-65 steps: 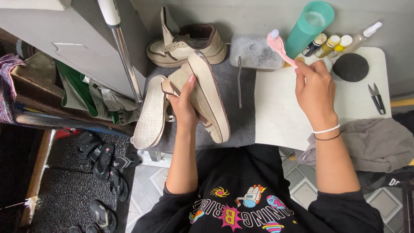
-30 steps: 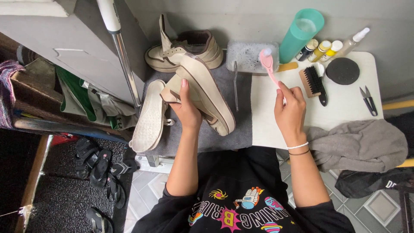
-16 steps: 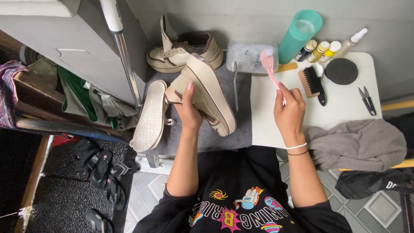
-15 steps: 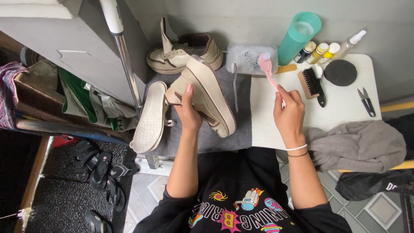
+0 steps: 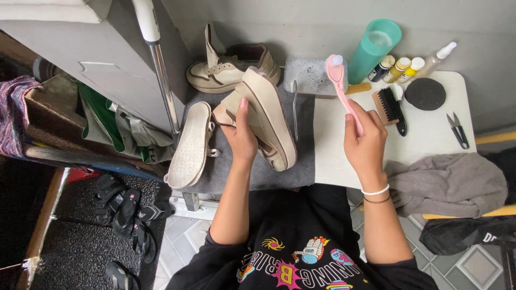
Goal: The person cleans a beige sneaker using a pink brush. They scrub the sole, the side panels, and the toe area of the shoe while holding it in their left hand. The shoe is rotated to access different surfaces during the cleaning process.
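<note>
On the grey mat [image 5: 301, 161], at about 12 o'clock from the body: a pale shoe [image 5: 271, 115], tipped on its side with the sole turned to the right, gripped tight by the left hand [image 5: 242, 137], one finger pointing up along the top part. Just at 3 o'clock from that shoe, raised over the edge of the white worktop [image 5: 430, 145]: the right hand [image 5: 365, 142], closed round the handle of a pink brush [image 5: 339, 80], bristle end up at 12 o'clock with a blob of white foam on it, not touching the shoe. Another pale shoe [image 5: 228, 67] upright at 12 o'clock behind the held one. A third shoe [image 5: 191, 145] lying sole-up at 9 o'clock, close to the left hand. A patch of foam [image 5: 309, 75] at 1 o'clock on the mat. Farther right on the worktop: a teal bottle [image 5: 373, 48], a black brush [image 5: 392, 104], small snips [image 5: 458, 129], and a grey cloth [image 5: 449, 182] at 4 o'clock. Looks like an early bit of the cleaning: brush soapy and ready, no foam to be seen on the held shoe, scrubbing and wiping yet to do, the other two shoes waiting.
</note>
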